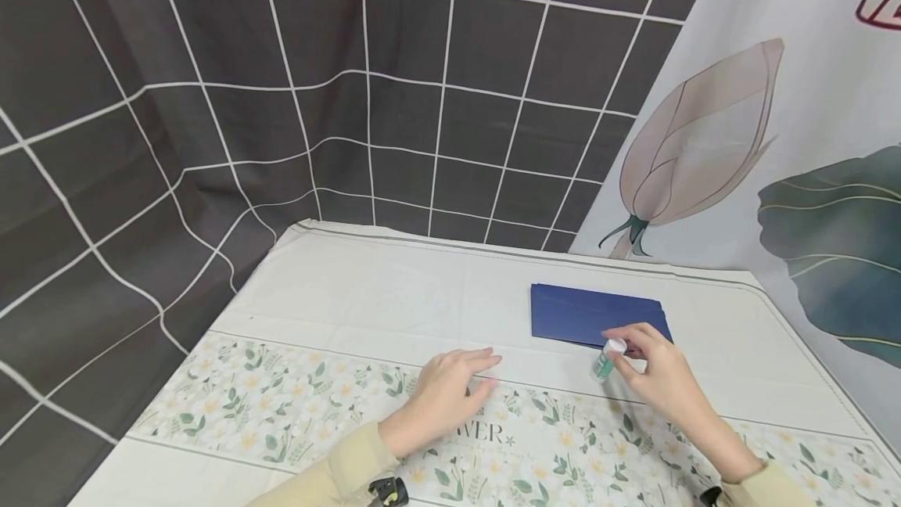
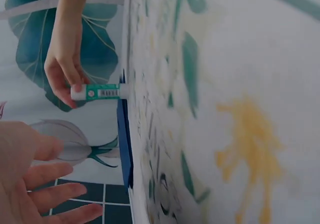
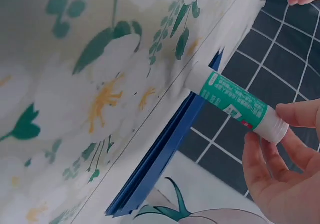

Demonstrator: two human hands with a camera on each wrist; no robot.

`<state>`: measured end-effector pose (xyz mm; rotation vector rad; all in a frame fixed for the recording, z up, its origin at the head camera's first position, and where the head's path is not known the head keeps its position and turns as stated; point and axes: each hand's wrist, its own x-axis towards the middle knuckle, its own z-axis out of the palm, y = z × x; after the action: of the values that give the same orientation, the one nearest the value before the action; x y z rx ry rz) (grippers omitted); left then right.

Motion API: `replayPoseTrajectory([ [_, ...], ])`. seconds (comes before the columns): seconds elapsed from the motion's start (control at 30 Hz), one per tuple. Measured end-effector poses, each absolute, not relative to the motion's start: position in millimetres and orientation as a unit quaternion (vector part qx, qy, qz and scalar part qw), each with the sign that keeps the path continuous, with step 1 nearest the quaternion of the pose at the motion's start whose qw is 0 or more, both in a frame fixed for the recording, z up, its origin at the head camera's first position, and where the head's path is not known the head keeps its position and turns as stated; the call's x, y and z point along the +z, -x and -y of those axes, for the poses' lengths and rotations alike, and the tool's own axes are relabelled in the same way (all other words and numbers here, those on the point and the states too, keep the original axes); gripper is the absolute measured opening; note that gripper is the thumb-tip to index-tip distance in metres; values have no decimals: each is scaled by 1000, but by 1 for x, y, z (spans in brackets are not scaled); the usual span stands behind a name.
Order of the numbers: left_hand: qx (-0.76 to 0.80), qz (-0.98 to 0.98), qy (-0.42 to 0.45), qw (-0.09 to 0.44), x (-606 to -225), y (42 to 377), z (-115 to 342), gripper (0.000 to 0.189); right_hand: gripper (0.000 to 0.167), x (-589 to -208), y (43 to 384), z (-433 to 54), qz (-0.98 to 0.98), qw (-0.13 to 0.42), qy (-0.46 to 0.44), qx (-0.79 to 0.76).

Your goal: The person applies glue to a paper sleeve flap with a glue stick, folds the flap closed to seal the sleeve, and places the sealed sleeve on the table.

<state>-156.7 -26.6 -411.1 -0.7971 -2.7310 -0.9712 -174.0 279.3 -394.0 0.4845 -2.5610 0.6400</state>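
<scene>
A green and white glue stick [image 1: 603, 367] stands upright on the tablecloth in the head view. My right hand [image 1: 660, 375] pinches its white top end between thumb and fingers, as the right wrist view also shows on the glue stick [image 3: 232, 102]. Just behind it lies a flat stack of dark blue sheets [image 1: 594, 314], whose layered edge shows in the right wrist view. To the left, my left hand [image 1: 445, 392] is held over the printed cloth with fingers extended and nothing in it. The left wrist view shows these loose fingers [image 2: 52, 196] apart from the glue stick.
A white tablecloth [image 1: 394, 288] with a floral band covers the table. Dark curtain cloth [image 1: 408, 116] with white grid lines hangs behind and at the left. A pale curtain [image 1: 711, 249] with leaf and bud prints hangs at the right.
</scene>
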Motion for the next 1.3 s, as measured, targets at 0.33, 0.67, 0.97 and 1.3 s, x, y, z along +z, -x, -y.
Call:
replayPoseTrajectory([
  [0.33,-173,933,300,94,-412,163,34,64,46,-391,173,-268,926,256,-210,183],
  [0.67,-107,947,295,74,-404,171,46,80,71,-398,167,-209,915,248,-294,124],
  [0.97,-85,955,275,72,-407,177,57,82,73,-409,165,-196,950,161,-249,102],
  [1.3,-111,951,278,78,-404,175,61,81,74,-412,161,-195,963,98,-228,103],
])
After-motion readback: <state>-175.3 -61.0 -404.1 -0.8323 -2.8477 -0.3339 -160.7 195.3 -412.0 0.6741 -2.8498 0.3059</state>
